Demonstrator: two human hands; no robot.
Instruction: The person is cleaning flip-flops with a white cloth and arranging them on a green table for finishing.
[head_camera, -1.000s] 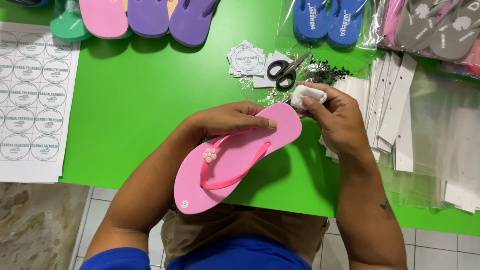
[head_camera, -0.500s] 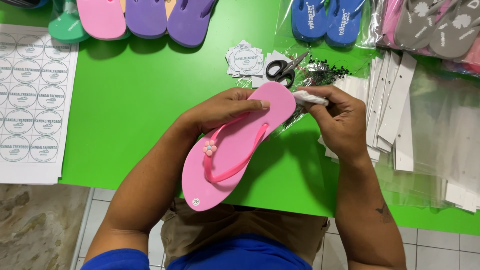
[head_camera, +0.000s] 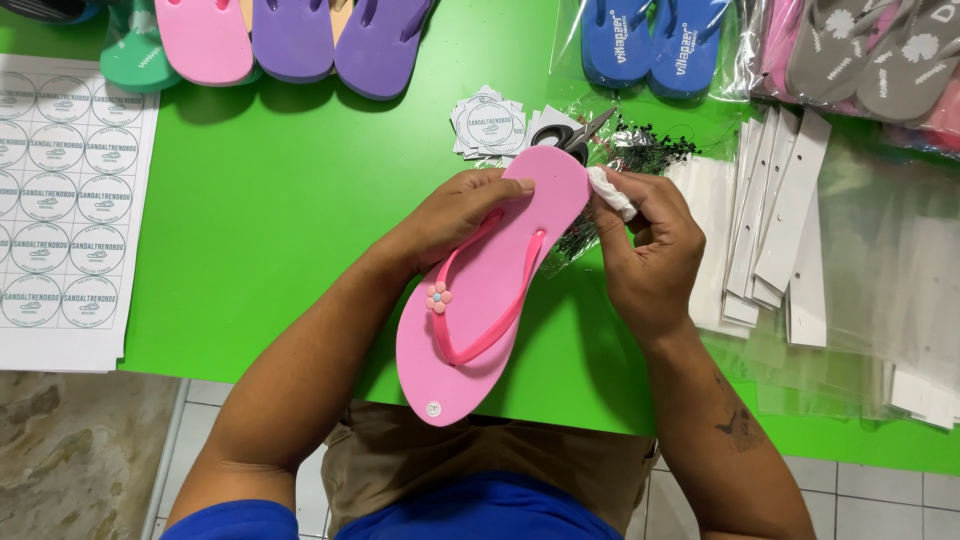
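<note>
Currently logged: my left hand grips the pink flip-flop at its toe end above the green table, while my right hand, at three o'clock, pinches a white cloth against the sole's edge, wiping.

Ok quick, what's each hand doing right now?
Left hand: closed on the pink sandal, near its toe end.
Right hand: fingers pinching a white cloth against the sandal's edge.
</note>
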